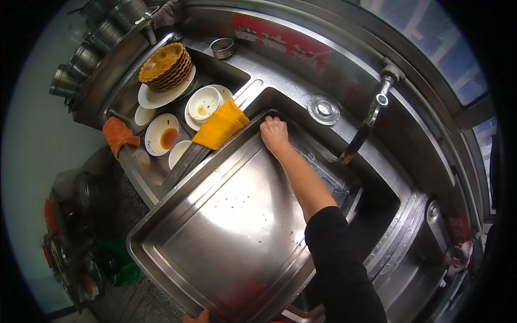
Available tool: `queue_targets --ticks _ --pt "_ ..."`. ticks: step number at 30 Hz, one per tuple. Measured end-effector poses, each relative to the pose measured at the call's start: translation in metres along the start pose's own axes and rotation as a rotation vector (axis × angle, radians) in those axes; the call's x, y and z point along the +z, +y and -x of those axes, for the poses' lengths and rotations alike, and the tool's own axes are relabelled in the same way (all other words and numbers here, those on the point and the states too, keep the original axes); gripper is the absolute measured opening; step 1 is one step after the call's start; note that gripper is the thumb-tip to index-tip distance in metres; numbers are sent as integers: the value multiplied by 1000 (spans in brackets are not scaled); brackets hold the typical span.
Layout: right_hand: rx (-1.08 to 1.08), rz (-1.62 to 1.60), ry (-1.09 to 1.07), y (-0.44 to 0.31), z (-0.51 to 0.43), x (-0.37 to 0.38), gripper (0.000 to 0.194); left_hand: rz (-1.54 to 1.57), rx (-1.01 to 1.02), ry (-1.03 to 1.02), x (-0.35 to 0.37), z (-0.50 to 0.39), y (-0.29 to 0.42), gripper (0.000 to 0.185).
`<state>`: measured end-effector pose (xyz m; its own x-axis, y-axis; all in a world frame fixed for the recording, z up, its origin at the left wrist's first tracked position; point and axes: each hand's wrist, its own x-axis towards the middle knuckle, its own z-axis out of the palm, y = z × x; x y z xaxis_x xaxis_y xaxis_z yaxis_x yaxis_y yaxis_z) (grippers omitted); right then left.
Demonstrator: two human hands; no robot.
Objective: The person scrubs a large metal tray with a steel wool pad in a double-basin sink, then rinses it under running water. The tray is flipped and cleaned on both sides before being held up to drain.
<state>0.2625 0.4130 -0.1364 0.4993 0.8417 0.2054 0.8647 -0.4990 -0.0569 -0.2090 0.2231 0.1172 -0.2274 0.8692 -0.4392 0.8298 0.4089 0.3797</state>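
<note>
A large rectangular stainless steel tray (194,238) slants across the sink in front of me, with water drops over its shiny floor. My right hand (275,132) is curled against the inside of the tray's far corner. Its palm is hidden, so whether it holds something is unclear. At the bottom edge of the picture, my left hand (196,317) grips the tray's near rim; only its fingers show. Shallow water (319,165) lies along the tray's right side, near the black-ended faucet (359,137).
The left basin holds stacked brown scalloped dishes (165,66), white bowls (204,103) and a bowl with brown liquid (162,135). A yellow cloth (222,125) drapes the divider; an orange cloth (120,135) hangs at the corner. A drain strainer (324,109) and small metal cup (222,48) sit on the back ledge.
</note>
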Motion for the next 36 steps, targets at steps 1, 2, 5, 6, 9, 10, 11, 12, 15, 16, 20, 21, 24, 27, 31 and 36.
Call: queue_targets --ticks 1,2,5,6,9,10,11,12,15,16,20,21,24,27,31,36 --pt "29 15 -1 -7 4 -9 10 -10 -6 -9 -1 1 4 54" --pt "51 26 -33 -14 6 -21 10 -15 -9 -23 0 0 5 53" --pt "-145 10 30 -47 35 -54 14 47 4 20 3 -2 0 50" --pt "-254 16 12 -66 52 -60 16 52 13 8 6 -4 -5 50" --pt "-324 -192 80 -76 64 -55 16 65 23 -27 6 -7 -19 48" --pt "-236 -137 140 -70 59 -48 15 98 32 -31 7 -9 -21 48" --pt "-159 -85 117 -57 47 -38 13 130 42 -32 6 -9 -23 48" --pt "-81 -21 168 -43 36 -28 12 118 78 -3 6 -9 -25 48" --pt "-17 58 64 -6 18 -5 11 37 95 8 7 -9 -33 47" --pt "-38 101 31 -2 16 -2 12 -25 46 -35 5 -10 -38 48" --pt "7 366 -342 2 39 -21 13 -207 -58 -144 9 -22 -73 59" --pt "31 418 -460 3 44 -31 13 -57 24 -83 12 -29 -82 53" --pt "73 106 -469 26 68 -65 17 309 116 0 20 -35 -100 46" --pt "184 -451 -113 37 78 -82 23 463 -24 -68 13 -34 -98 46" --pt "342 -544 9 30 70 -73 33 618 -54 -120 -5 -32 -86 47" --pt "487 -594 -105 24 73 -54 30 489 118 -134 -13 -40 -91 47"
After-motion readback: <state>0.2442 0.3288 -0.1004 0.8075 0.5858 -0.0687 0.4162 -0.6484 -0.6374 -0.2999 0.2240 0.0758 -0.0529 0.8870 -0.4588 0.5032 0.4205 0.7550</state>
